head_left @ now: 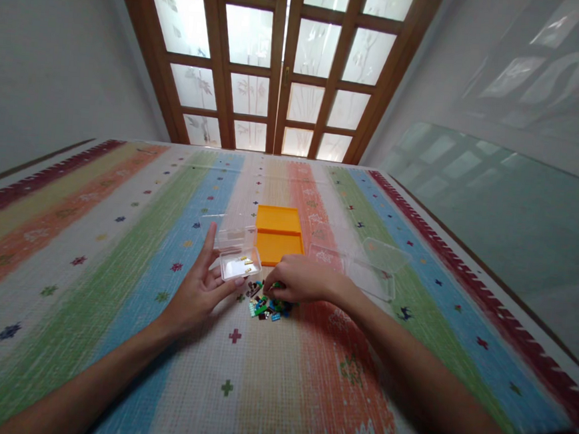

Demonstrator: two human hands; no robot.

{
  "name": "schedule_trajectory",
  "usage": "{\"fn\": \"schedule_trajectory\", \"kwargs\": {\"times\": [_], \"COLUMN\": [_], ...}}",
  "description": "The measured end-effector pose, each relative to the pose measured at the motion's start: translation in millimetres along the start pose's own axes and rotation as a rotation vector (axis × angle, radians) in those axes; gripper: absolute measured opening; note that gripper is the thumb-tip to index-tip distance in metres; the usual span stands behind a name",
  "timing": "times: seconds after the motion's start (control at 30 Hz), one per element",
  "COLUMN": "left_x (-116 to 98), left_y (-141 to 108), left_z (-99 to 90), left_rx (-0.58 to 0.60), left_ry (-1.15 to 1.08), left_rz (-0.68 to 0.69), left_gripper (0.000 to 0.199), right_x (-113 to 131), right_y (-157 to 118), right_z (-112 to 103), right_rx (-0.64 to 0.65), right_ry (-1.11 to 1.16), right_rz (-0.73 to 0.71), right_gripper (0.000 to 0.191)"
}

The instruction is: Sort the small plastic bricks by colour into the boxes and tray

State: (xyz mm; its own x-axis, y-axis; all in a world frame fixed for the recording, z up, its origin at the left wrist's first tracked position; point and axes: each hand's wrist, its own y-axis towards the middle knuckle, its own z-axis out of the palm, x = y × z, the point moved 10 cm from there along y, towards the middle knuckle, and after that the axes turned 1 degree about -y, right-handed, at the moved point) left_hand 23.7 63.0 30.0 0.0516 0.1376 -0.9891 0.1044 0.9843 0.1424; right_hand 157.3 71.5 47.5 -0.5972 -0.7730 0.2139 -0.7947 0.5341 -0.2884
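My left hand [202,289] grips a small clear plastic box [223,265], tilted, its clear lid swung open at the far side. A few tiny yellow pieces [248,262] lie inside it. My right hand [299,278] is over a small heap of toy building bricks [262,306] in green, blue, brown and black, its fingers bent down and drawn together at the heap. Whether a brick is between its fingertips is hidden. Just beyond both hands, an orange case [279,232] lies unfolded flat, partly behind my right hand.
A second clear plastic box [372,280] lies with its lid open to the right, beyond my right forearm. Everything rests on a table with a striped, patterned cloth [166,381]. Wooden doors with glass panes [281,69] stand past the table's far edge, with walls on both sides.
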Motion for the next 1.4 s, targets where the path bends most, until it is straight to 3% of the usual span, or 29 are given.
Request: {"fn": "schedule_trajectory", "kwargs": {"times": [0.27, 0.43, 1.4], "left_x": [-5.0, 0.2, -3.2], "left_y": [0.5, 0.3, 0.4], "left_z": [-2.4, -8.6, -3.6], "left_rx": [-0.034, -0.075, -0.028], "left_ry": [0.053, 0.065, 0.034], "left_rz": [-0.005, -0.035, -0.018], "left_gripper": [0.102, 0.100, 0.082], "right_x": [1.0, 2.4, 10.6], "right_y": [5.7, 9.0, 8.4], "right_z": [-0.6, 9.6, 10.4], "right_rx": [-0.063, -0.028, 0.000], "right_ry": [0.079, 0.110, 0.078], "right_rz": [-0.038, -0.045, -0.039], "right_gripper": [0.028, 0.032, 0.032]}}
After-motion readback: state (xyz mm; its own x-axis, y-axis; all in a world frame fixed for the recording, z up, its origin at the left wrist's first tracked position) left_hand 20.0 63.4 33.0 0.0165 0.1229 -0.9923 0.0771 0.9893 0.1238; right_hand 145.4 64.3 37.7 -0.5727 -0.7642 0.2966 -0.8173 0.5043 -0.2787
